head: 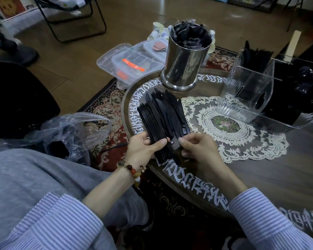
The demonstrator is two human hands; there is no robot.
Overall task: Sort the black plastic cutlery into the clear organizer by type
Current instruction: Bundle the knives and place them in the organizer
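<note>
Head view is showing, at the far left, a crumpled clear plastic bag (65, 130) lying by the person's grey-clad lap, off the edge of the round dark wooden table (260, 174). Next to it, the left hand (145, 148), wearing a beaded bracelet (134, 173) at the wrist, is gripping the handle ends of a thick bundle of black plastic knives (159, 116), thumb lying across the top. The blades are fanning away from the person, over the table's lettered rim. Just beside it, the right hand (197, 147) is pinching handles on the bundle's right side with curled fingers, the two thumbs nearly meeting. Beyond the blades a shiny steel cylinder holder (184, 60) is standing, stuffed with dark wrapped pieces. Further right, well apart from both hands, the clear ribbed plastic organizer (248, 94) is sitting with black cutlery upright in its rear compartments.
</note>
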